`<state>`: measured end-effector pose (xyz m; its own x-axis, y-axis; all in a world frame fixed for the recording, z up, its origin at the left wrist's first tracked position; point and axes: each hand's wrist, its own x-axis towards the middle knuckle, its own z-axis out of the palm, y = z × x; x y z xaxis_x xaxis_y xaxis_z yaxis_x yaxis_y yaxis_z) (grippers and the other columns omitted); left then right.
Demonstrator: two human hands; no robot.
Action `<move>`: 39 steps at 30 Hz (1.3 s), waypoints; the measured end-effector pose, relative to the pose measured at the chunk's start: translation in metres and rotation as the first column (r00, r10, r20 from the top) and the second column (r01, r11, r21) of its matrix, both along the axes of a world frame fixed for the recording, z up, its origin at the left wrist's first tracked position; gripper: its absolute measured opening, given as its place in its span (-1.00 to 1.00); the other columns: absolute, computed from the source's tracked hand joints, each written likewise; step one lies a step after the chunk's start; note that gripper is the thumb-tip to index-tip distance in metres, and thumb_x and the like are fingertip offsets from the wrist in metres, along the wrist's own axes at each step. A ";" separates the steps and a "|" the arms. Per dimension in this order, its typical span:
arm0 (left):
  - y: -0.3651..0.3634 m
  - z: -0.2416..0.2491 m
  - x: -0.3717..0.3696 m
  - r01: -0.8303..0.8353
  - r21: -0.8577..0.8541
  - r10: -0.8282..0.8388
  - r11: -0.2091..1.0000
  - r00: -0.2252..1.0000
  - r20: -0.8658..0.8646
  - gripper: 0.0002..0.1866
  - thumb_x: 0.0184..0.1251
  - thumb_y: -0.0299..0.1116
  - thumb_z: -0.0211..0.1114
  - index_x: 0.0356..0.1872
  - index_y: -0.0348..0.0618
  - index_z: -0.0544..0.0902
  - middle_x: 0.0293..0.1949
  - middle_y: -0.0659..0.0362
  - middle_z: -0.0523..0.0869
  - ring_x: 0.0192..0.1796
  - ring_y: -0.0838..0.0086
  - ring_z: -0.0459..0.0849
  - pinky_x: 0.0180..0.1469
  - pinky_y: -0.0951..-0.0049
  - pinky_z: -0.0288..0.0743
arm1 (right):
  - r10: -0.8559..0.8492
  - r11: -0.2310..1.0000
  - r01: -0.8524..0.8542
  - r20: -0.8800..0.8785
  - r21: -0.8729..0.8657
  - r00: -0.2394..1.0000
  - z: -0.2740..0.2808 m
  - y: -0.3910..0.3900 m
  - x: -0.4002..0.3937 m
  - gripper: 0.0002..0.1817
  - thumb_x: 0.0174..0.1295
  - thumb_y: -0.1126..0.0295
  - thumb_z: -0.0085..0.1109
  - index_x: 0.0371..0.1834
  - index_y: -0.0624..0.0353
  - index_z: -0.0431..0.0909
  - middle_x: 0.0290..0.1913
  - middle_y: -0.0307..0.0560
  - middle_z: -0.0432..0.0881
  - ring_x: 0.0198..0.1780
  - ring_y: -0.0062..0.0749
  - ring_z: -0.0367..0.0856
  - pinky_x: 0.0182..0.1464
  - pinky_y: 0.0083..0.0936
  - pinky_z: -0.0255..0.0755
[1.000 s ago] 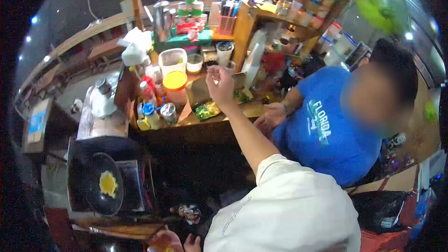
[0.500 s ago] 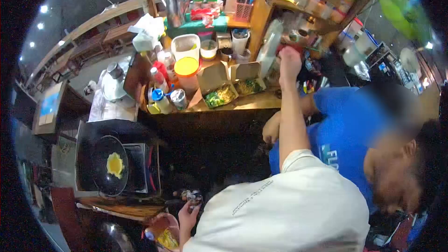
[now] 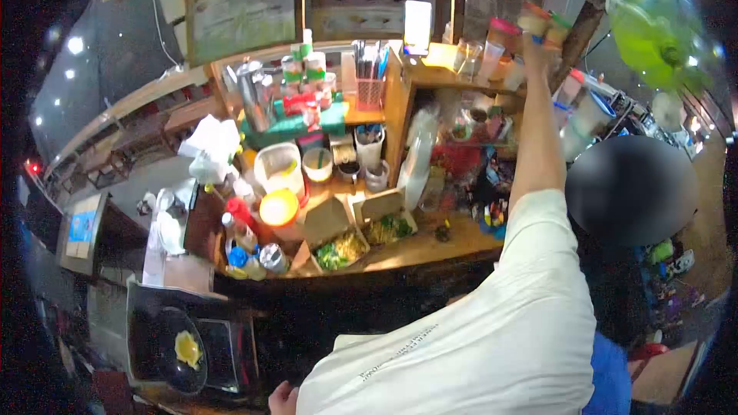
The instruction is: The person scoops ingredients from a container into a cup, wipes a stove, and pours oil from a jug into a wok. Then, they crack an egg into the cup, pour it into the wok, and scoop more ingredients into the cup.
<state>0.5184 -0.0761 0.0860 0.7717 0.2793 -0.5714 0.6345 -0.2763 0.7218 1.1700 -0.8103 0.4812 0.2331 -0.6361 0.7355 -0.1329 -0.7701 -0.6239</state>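
Note:
My right arm stretches up to the shelf at the upper right, where my right hand point(image 3: 536, 50) is among small lidded jars point(image 3: 505, 28); its fingers are smeared and its grip is unclear. Low in the view, my left hand point(image 3: 283, 398) shows only in part beside my white shirt, and what it holds, if anything, is hidden. Two open cartons, one nearer point(image 3: 340, 250) and one behind it point(image 3: 390, 227), contain yellow and green food on the wooden counter point(image 3: 453, 248). A yellow egg point(image 3: 187, 350) lies in the dark pan point(image 3: 166, 338) at the lower left.
Bottles point(image 3: 238, 211), an orange-lidded tub point(image 3: 279, 207) and a white container point(image 3: 278, 169) crowd the counter's left part. A pink basket point(image 3: 370, 94) holds utensils. A lit phone point(image 3: 417, 27) stands on the shelf. Another person in blue point(image 3: 611, 373) is close on the right.
My right hand has moved from above the counter up to the shelf jars. My left hand is lower and mostly out of sight. The view has shifted, and the person in blue appears lower.

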 end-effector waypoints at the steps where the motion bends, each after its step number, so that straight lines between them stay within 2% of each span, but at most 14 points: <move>1: -0.020 0.030 0.024 -0.101 0.050 0.105 0.994 0.992 -0.070 -0.45 0.46 -0.28 0.38 0.37 -0.33 0.53 0.27 -0.14 0.66 0.30 0.15 0.62 0.27 0.21 0.52 | -0.047 0.997 0.058 0.196 -0.051 0.979 0.000 -0.023 0.036 0.09 -0.12 -0.42 0.45 0.25 0.36 0.52 0.13 0.37 0.64 0.15 0.17 0.66 0.21 -0.06 0.52; 3: -0.033 0.057 0.062 -0.098 0.057 0.102 0.994 0.993 -0.062 -0.45 0.46 -0.28 0.38 0.38 -0.32 0.53 0.27 -0.14 0.66 0.30 0.15 0.63 0.27 0.21 0.52 | -0.204 0.975 0.211 -0.093 0.072 0.974 0.025 -0.006 0.020 0.25 -0.17 -0.45 0.46 0.48 0.23 0.32 0.38 0.32 0.47 0.33 0.18 0.53 0.37 -0.11 0.43; 4: -0.036 0.062 0.077 -0.097 0.057 0.100 0.994 0.993 -0.064 -0.45 0.46 -0.27 0.38 0.38 -0.31 0.52 0.27 -0.14 0.65 0.30 0.15 0.64 0.26 0.21 0.53 | -0.232 0.967 0.247 -0.177 0.067 0.957 0.030 -0.009 0.030 0.24 -0.17 -0.44 0.46 0.48 0.23 0.32 0.38 0.32 0.47 0.32 0.17 0.53 0.37 -0.11 0.43; 5: -0.025 0.041 0.083 -0.059 0.012 0.059 0.998 0.998 0.034 -0.46 0.46 -0.29 0.39 0.36 -0.32 0.54 0.23 -0.12 0.69 0.24 0.20 0.67 0.24 0.23 0.54 | -0.224 0.969 0.239 -0.203 0.054 0.953 0.032 -0.012 0.039 0.23 -0.17 -0.43 0.46 0.47 0.23 0.33 0.37 0.31 0.48 0.32 0.16 0.53 0.36 -0.12 0.43; 9: -0.021 0.013 0.115 0.008 0.119 -0.018 0.993 0.996 0.082 -0.48 0.45 -0.29 0.40 0.33 -0.32 0.57 0.16 -0.08 0.73 0.18 0.27 0.69 0.19 0.30 0.55 | -0.180 0.983 0.182 -0.247 -0.015 0.952 0.036 -0.025 0.070 0.19 -0.16 -0.38 0.48 0.46 0.23 0.34 0.36 0.29 0.48 0.31 0.14 0.54 0.36 -0.13 0.43; 12: -0.028 0.012 0.131 0.020 -0.007 -0.020 1.000 0.998 0.060 -0.49 0.42 -0.28 0.43 0.31 -0.28 0.60 0.09 -0.03 0.77 0.10 0.37 0.70 0.13 0.38 0.56 | -0.149 0.989 0.141 -0.270 -0.049 0.951 0.038 -0.035 0.081 0.17 -0.16 -0.34 0.49 0.45 0.23 0.34 0.34 0.27 0.49 0.30 0.12 0.54 0.35 -0.15 0.44; 15: -0.037 0.015 0.143 0.092 0.144 -0.092 0.985 0.996 -0.005 -0.49 0.37 -0.25 0.48 0.30 -0.17 0.63 0.08 -0.04 0.77 0.09 0.39 0.71 0.12 0.39 0.57 | -0.134 0.990 0.114 -0.279 -0.085 0.951 0.040 -0.042 0.087 0.14 -0.15 -0.31 0.50 0.44 0.23 0.35 0.33 0.25 0.50 0.29 0.10 0.55 0.35 -0.16 0.44; 18: -0.049 0.035 0.152 0.146 0.261 -0.178 0.954 0.979 0.102 -0.64 0.26 -0.31 0.45 -0.10 -0.44 0.68 -0.27 0.03 0.80 -0.26 0.50 0.69 -0.16 0.41 0.57 | -0.102 0.985 0.057 -0.282 -0.165 0.954 0.040 -0.053 0.097 0.12 -0.15 -0.27 0.51 0.42 0.23 0.36 0.32 0.23 0.51 0.29 0.08 0.55 0.34 -0.17 0.44; 20: -0.065 0.067 0.158 0.065 0.244 -0.059 0.968 0.998 -0.031 -0.58 0.24 -0.30 0.45 0.01 -0.43 0.69 -0.15 -0.08 0.82 -0.12 0.38 0.78 -0.05 0.34 0.62 | -0.047 0.969 -0.018 -0.256 -0.246 0.965 0.040 -0.064 0.102 0.10 -0.14 -0.24 0.51 0.42 0.23 0.36 0.31 0.22 0.51 0.28 0.07 0.56 0.34 -0.18 0.44; 22: -0.055 0.023 0.145 -0.073 0.129 0.053 0.989 0.987 0.150 -0.48 0.22 -0.26 0.48 0.13 -0.40 0.67 -0.03 -0.18 0.80 0.01 0.25 0.81 0.05 0.29 0.65 | 0.023 0.946 -0.091 -0.216 -0.312 0.976 0.032 -0.071 0.099 0.08 -0.14 -0.22 0.52 0.41 0.23 0.37 0.30 0.20 0.52 0.27 0.05 0.56 0.34 -0.19 0.44; 24: -0.054 0.033 0.147 0.031 0.267 -0.054 0.963 0.995 0.079 -0.41 0.21 -0.18 0.51 0.18 -0.38 0.65 0.04 -0.21 0.77 0.08 0.18 0.80 0.11 0.27 0.65 | 0.113 0.919 -0.167 -0.165 -0.357 0.980 0.024 -0.074 0.092 0.07 -0.14 -0.19 0.53 0.40 0.23 0.38 0.29 0.19 0.52 0.27 0.04 0.56 0.33 -0.19 0.44; 30: -0.055 0.037 0.133 -0.049 0.207 0.020 0.977 0.990 0.139 -0.38 0.23 -0.06 0.48 0.19 -0.32 0.66 0.06 -0.17 0.76 0.11 0.03 0.76 0.17 0.19 0.63 | 0.364 0.846 -0.304 0.060 -0.437 0.929 0.042 -0.007 0.041 0.02 -0.13 -0.12 0.55 0.38 0.23 0.39 0.27 0.15 0.53 0.25 0.00 0.57 0.33 -0.22 0.45; 35: -0.059 0.050 0.116 -0.035 0.252 -0.002 0.967 0.989 0.145 -0.36 0.26 -0.02 0.44 0.24 -0.26 0.64 0.08 -0.17 0.75 0.05 0.02 0.77 0.14 0.19 0.63 | 0.730 0.658 -0.584 0.215 -0.475 0.649 0.023 0.155 -0.072 -0.02 -0.12 -0.06 0.56 0.36 0.23 0.40 0.25 0.12 0.55 0.24 -0.03 0.58 0.32 -0.24 0.45; 39: -0.060 0.091 0.106 -0.060 0.271 -0.005 0.961 0.973 0.233 -0.43 0.31 -0.11 0.44 0.24 -0.26 0.64 0.08 -0.13 0.76 -0.01 0.10 0.79 0.08 0.21 0.65 | 0.964 0.255 -0.898 0.170 -0.360 0.206 -0.045 0.274 -0.147 -0.05 -0.12 -0.01 0.58 0.35 0.23 0.41 0.23 0.10 0.56 0.23 -0.05 0.59 0.31 -0.25 0.46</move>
